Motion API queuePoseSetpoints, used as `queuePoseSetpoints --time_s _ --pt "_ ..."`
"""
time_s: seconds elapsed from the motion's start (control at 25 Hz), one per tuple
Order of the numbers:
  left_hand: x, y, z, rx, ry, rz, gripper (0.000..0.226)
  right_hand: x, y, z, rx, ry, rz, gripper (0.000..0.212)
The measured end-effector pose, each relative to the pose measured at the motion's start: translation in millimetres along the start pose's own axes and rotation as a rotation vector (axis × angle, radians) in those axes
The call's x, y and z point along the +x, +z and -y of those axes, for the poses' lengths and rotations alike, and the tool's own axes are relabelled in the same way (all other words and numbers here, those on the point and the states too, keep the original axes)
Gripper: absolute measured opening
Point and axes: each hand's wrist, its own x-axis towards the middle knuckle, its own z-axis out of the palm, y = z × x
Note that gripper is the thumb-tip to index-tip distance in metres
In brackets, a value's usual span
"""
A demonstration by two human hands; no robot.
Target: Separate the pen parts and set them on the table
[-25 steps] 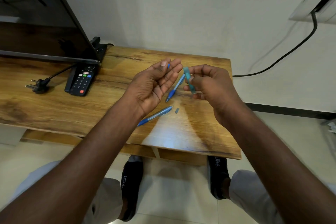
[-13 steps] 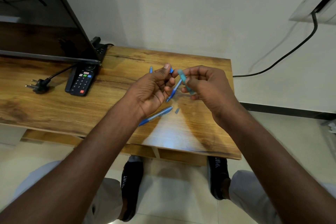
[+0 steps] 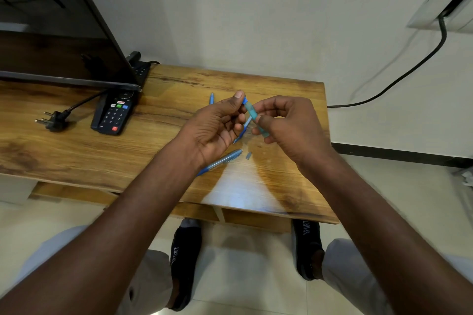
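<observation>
pen barrel (image 3: 256, 117): teal see-through tube, held above the table (image 3: 76, 156), between both hands
right hand (image 3: 289, 125): fingers curled round the barrel, gripping its lower part
left hand (image 3: 217, 128): thumb and fingertips pinching a small blue cap (image 3: 245, 100) at the barrel's top end
loose bits: blue pen (image 3: 220, 161) and tiny grey piece (image 3: 248, 155) lying on the table under the hands; another blue pen tip (image 3: 211, 98) behind left hand
risk: cap likely to slip from the pinch and drop; grey piece small, easy to knock off the edge
writing: "SPORT" on both socks (image 3: 308, 243); remote (image 3: 115, 112) button print too small to read
</observation>
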Motion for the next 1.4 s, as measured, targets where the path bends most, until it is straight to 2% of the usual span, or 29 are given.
queuePoseSetpoints --time_s 0.92,1.24,1.4 --pt "4.7 -2.3 5.5 -0.077 -0.031 0.001 0.008 2.9 3.2 -5.9 -0.122 -0.07 -0.028 0.017" --pt "5.9 -5.0 2.6 0.148 0.076 -0.043 0.015 3.6 1.0 -6.9 -0.178 -0.089 -0.056 0.021" --pt "5.0 -5.2 3.7 0.136 0.002 -0.012 0.009 2.0 -0.2 -8.2 -0.176 -0.087 -0.025 0.029"
